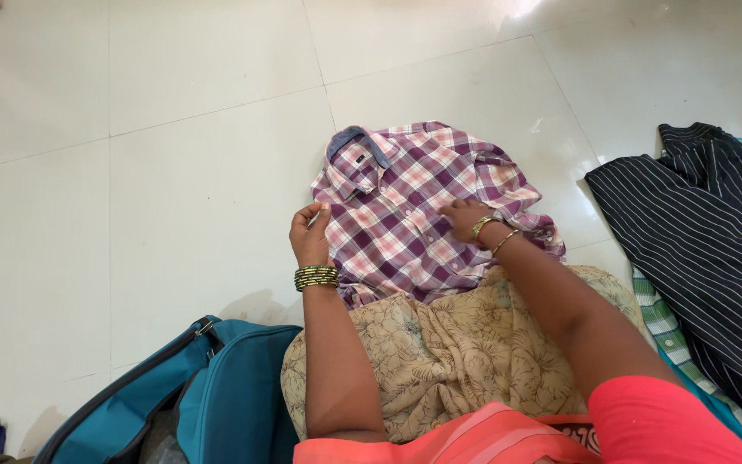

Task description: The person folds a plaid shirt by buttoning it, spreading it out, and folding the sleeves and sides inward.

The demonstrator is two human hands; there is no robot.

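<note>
Folding looks like the step in hand here: a purple, pink and white checked cotton shirt (414,215) lies flat on the shiny white tiled floor (173,172), just past the person's knees, with its blue-lined collar at the far end. The left hand (311,236) is at the shirt's left edge, with the fingers curled in and pinching the cloth there. The right hand (465,219) lies flat on the middle of the shirt, fingers spread and pressing it down. The near end of the shirt rests on the person's lap, which is covered by a beige cloth with a leaf pattern (448,352). An open teal fabric bag (208,387) sits near on the left. A black garment with thin white stripes (697,223) lies on the right, on top of a green and white checked cloth (663,326). I think the next move needs the left edge pulled over toward the middle while the flat hand keeps the shirt from sliding.
</note>
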